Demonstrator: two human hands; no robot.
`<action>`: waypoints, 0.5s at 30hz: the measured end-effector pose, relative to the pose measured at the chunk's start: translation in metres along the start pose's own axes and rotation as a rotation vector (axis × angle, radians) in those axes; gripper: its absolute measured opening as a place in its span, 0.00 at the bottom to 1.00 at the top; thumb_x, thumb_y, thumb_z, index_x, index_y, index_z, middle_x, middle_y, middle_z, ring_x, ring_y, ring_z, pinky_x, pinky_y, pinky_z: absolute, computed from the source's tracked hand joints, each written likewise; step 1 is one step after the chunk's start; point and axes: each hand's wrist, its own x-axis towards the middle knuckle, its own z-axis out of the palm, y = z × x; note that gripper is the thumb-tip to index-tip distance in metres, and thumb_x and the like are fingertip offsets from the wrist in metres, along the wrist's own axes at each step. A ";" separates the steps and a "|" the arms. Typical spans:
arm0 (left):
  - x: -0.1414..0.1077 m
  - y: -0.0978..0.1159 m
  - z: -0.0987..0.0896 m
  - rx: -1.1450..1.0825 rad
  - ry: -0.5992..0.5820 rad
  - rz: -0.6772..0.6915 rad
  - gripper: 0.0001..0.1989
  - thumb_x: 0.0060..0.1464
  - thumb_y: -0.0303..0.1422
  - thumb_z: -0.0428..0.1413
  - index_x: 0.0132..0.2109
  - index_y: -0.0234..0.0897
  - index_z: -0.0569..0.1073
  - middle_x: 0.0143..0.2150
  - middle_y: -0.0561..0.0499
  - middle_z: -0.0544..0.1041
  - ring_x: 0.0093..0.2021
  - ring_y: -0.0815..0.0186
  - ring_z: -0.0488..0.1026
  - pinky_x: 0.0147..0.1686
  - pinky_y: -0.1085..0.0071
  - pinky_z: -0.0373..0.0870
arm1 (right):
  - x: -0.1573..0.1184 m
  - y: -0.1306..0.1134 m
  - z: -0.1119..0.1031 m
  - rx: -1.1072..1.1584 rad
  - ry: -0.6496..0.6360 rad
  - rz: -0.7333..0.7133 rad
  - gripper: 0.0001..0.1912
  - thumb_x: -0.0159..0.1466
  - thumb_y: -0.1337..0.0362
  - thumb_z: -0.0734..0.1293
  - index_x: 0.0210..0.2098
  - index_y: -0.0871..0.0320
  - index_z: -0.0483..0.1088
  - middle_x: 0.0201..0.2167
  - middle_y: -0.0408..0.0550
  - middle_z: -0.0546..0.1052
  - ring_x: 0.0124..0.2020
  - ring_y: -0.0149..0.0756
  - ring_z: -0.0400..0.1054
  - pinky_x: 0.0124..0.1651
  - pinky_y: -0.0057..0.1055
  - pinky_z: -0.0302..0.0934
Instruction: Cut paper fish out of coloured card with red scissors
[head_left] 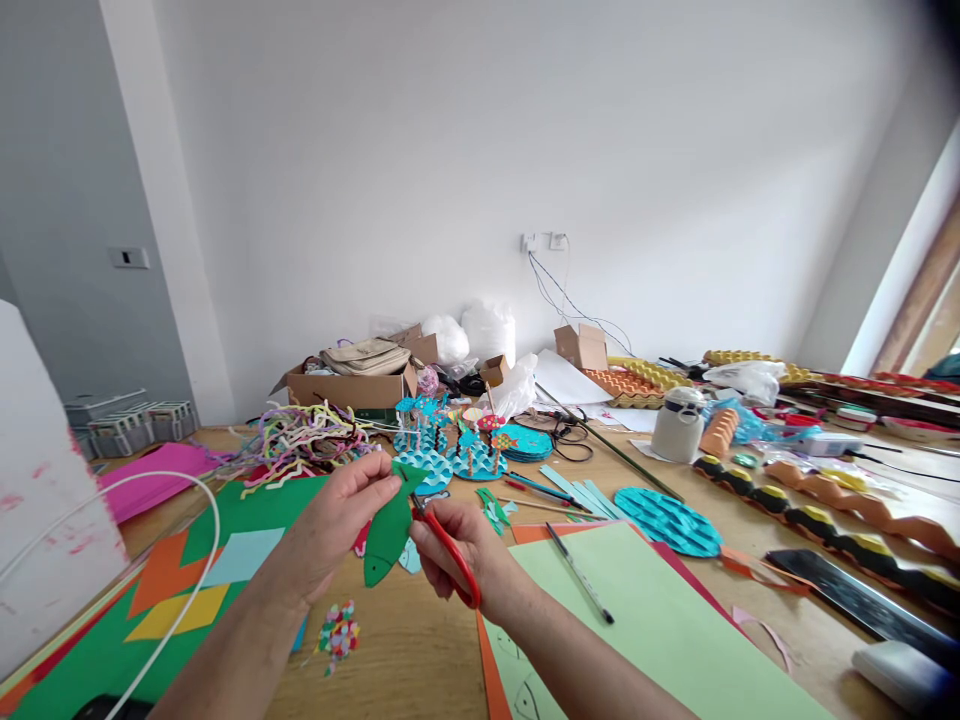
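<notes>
My left hand (337,520) pinches the upper end of a green paper fish (386,540), which hangs tilted over the table with a drawn eye at its lower tip. In my right hand (465,555) are red-handled scissors (454,560), their blades at the fish's right edge near its tail. Below the hands lies a small heap of colourful paper dots (340,632). Beside my right forearm, a light green sheet (637,610) bears drawn fish outlines and a black pen (579,572). Green paper scraps (493,510) rest just beyond the scissors.
Decorated blue egg-carton pieces with paper fish (480,455) stand behind my hands. Left are coloured sheets (247,510) and a pile of pipe cleaners (307,440). At right lie a blue disc (667,520), a white jar (678,425), a phone (847,590) and painted egg-carton strips (814,525).
</notes>
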 end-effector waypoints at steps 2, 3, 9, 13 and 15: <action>0.000 -0.001 -0.001 0.008 0.008 0.012 0.08 0.53 0.38 0.51 0.32 0.38 0.67 0.28 0.57 0.64 0.31 0.68 0.60 0.31 0.73 0.59 | -0.001 -0.002 0.001 -0.007 0.004 0.008 0.29 0.44 0.37 0.65 0.22 0.57 0.57 0.10 0.34 0.61 0.09 0.21 0.52 0.12 0.19 0.44; 0.000 -0.002 -0.001 0.020 0.010 0.021 0.08 0.53 0.38 0.51 0.31 0.38 0.66 0.27 0.57 0.63 0.31 0.68 0.59 0.31 0.73 0.58 | -0.001 -0.003 0.001 -0.011 0.006 0.012 0.29 0.44 0.37 0.65 0.22 0.57 0.57 0.10 0.34 0.61 0.09 0.21 0.52 0.12 0.19 0.44; -0.001 -0.002 -0.005 0.093 0.025 0.023 0.11 0.54 0.39 0.51 0.27 0.39 0.62 0.24 0.59 0.56 0.27 0.69 0.55 0.27 0.75 0.55 | 0.000 -0.001 0.000 -0.028 -0.018 -0.001 0.28 0.46 0.38 0.65 0.22 0.57 0.57 0.11 0.35 0.62 0.10 0.21 0.53 0.12 0.20 0.45; -0.001 -0.001 -0.006 0.083 -0.005 0.009 0.11 0.53 0.39 0.51 0.28 0.38 0.63 0.25 0.58 0.58 0.29 0.69 0.56 0.27 0.75 0.55 | 0.002 0.002 -0.002 -0.030 -0.030 -0.025 0.28 0.47 0.38 0.65 0.22 0.58 0.58 0.12 0.36 0.63 0.11 0.22 0.55 0.13 0.20 0.48; -0.001 0.000 -0.006 0.069 -0.025 -0.003 0.11 0.54 0.39 0.51 0.28 0.38 0.63 0.26 0.57 0.58 0.29 0.69 0.56 0.27 0.74 0.55 | 0.002 0.003 -0.003 -0.028 -0.030 -0.034 0.28 0.47 0.38 0.65 0.22 0.58 0.58 0.12 0.36 0.63 0.11 0.22 0.55 0.13 0.20 0.49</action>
